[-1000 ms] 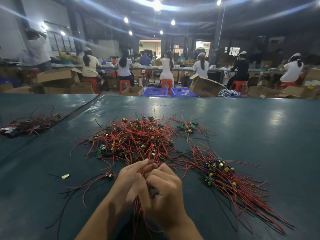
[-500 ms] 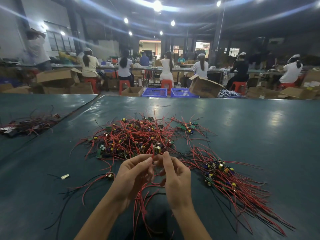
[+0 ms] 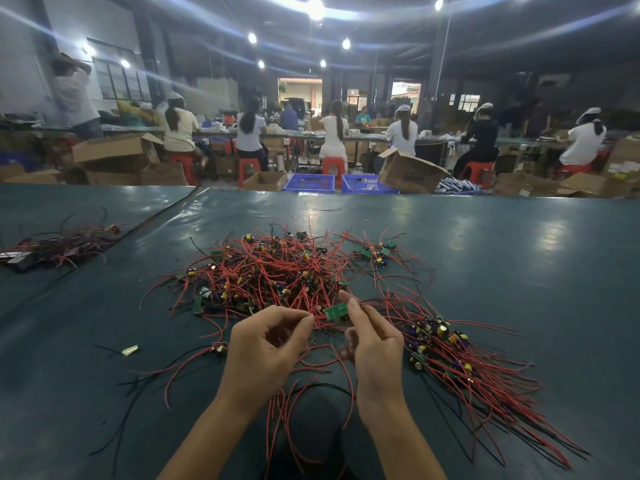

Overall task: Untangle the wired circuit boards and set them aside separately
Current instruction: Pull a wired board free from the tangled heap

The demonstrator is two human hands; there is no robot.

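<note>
A tangled heap of small green circuit boards with red and black wires (image 3: pixel 273 268) lies in the middle of the dark green table (image 3: pixel 519 258). To its right, a row of separated boards (image 3: pixel 440 341) lies with wires fanned toward me. My right hand (image 3: pixel 372 341) pinches one green circuit board (image 3: pixel 335 310) at the heap's near edge. My left hand (image 3: pixel 268 341) pinches the red wires just left of that board. More red wires hang down between my forearms.
A single wired board (image 3: pixel 220 348) and a small pale scrap (image 3: pixel 130 349) lie left of my hands. Another wire bundle (image 3: pixel 59 244) sits on the far left table. Seated workers, red stools, cardboard boxes and blue crates (image 3: pixel 310 182) stand beyond the table's far edge.
My hands have parted and moved forward from a close clasp. A green board now shows in my right fingertips, with the wires drawn out toward my left hand.
</note>
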